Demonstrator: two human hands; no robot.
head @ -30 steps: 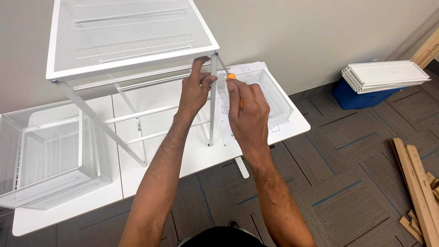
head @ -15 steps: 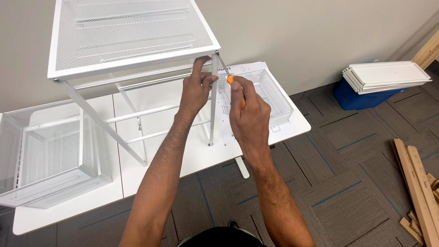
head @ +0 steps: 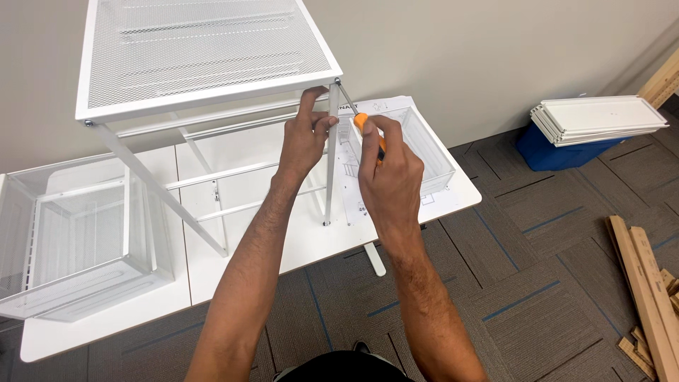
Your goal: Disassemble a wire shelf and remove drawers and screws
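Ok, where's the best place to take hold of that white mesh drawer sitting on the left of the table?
Probably the mesh drawer by its solid top rim, coming from above on the near side: it sits open-side up, so the frame edge is exposed, while the mesh walls look flimsy and give no firm purchase.

White mesh basket (head: 78,247) lies on its side on the white table (head: 106,332), well left of the fingers. Second mesh basket (head: 417,145) just right of them, resting on a printed instruction sheet (head: 353,184). Far right of the fingers: blue bin (head: 552,148) on grey carpet tiles (head: 537,297), white panels (head: 601,120) stacked on top. Wooden slats (head: 647,290) lie lower right, by the frame edge.
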